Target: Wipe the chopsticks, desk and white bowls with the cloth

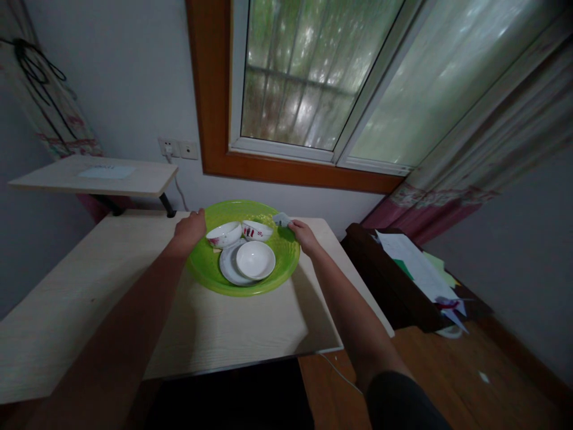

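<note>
A round lime-green plastic basin (286,257) is at the back of the pale wooden table, between my two hands. My left hand (190,231) is closed on its left rim. On the right rim my right hand (306,237) is closed too, with a small greyish-white piece (282,219), perhaps cloth, at its fingertips. Inside the basin are a floral bowl (224,235), a second patterned bowl (257,230) beside it, and a plain white bowl (255,260) nearer me. That white bowl partly covers a white plate (227,266). Fingers under the rim are hidden.
The table (237,328) carries a raised shelf (94,173) at its left rear. A wall socket (188,150) with a plugged cable sits behind. Right of the table, a dark brown cabinet (385,280) holds papers (414,266). A thin cable (340,373) lies on the floor.
</note>
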`<state>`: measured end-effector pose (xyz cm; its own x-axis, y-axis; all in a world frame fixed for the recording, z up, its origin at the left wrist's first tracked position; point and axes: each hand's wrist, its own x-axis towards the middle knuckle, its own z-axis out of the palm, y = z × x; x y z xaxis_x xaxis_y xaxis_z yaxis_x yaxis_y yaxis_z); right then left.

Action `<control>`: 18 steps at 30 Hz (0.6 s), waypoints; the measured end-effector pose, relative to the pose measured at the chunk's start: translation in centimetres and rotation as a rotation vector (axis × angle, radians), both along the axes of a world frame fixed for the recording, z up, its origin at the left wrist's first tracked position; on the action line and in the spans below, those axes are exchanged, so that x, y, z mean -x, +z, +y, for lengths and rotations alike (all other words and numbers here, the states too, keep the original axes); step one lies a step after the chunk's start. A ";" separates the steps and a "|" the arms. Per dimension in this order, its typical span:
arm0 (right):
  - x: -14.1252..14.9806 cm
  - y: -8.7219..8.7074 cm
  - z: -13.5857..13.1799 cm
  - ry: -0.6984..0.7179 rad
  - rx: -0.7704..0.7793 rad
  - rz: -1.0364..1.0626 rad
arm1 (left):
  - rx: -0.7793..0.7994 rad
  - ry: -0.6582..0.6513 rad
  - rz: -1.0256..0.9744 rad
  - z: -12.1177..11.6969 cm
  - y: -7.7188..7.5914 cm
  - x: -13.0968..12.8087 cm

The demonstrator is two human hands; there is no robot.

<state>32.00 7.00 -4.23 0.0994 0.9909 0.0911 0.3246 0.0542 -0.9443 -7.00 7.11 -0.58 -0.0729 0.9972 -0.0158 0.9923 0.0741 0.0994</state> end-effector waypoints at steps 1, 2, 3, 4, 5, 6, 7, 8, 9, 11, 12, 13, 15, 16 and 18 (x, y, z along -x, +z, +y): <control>0.0 0.2 -0.1 -0.003 0.001 -0.058 | 0.002 0.002 -0.002 0.0 0.0 0.0; -0.1 0.4 -0.3 -0.008 -0.001 -0.115 | 0.003 0.003 -0.003 0.0 -0.1 0.0; -0.2 0.5 -0.8 -0.007 -0.012 -0.176 | 0.002 0.004 -0.004 0.0 -0.1 0.0; -0.3 0.5 -1.3 -0.003 -0.027 -0.235 | 0.000 0.005 -0.005 0.0 -0.1 -0.1; -0.5 0.5 -2.0 0.004 -0.040 -0.288 | -0.003 0.005 -0.006 0.0 -0.1 -0.1; -0.6 0.3 -2.7 0.014 -0.050 -0.333 | -0.007 0.005 -0.008 -0.1 -0.1 -0.1; -0.8 0.2 -3.6 0.024 -0.059 -0.368 | -0.010 0.006 -0.010 -0.1 -0.1 -0.1; -1.0 0.0 -4.5 0.034 -0.071 -0.392 | -0.011 0.007 -0.013 -0.1 -0.1 -0.1; -1.2 -0.3 -5.4 0.048 -0.087 -0.409 | -0.013 0.007 -0.015 -0.1 -0.1 -0.1; -1.4 -0.7 -7.2 0.077 -0.132 -0.430 | -0.015 0.005 -0.019 -0.1 -0.1 -0.1; -1.5 -0.9 -7.9 0.092 -0.158 -0.440 | -0.017 0.002 -0.021 -0.1 -0.1 -0.1; -1.6 -1.0 -8.5 0.105 -0.181 -0.449 | -0.020 0.000 -0.023 0.0 -0.1 -0.1; -1.6 -1.1 -9.2 0.128 -0.209 -0.464 | -0.026 -0.003 -0.024 0.0 -0.2 -0.1; -1.6 -1.2 -9.3 0.135 -0.214 -0.468 | -0.026 -0.003 -0.022 0.1 -0.3 -0.1; -1.7 -1.2 -8.9 0.140 -0.214 -0.457 | -0.026 -0.007 -0.013 0.1 -0.4 0.0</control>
<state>33.66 -1.89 -5.39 -0.1297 0.9464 0.2959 0.6765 0.3026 -0.6714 -6.96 7.22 -0.93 -0.0654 0.9978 0.0093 0.9915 0.0639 0.1136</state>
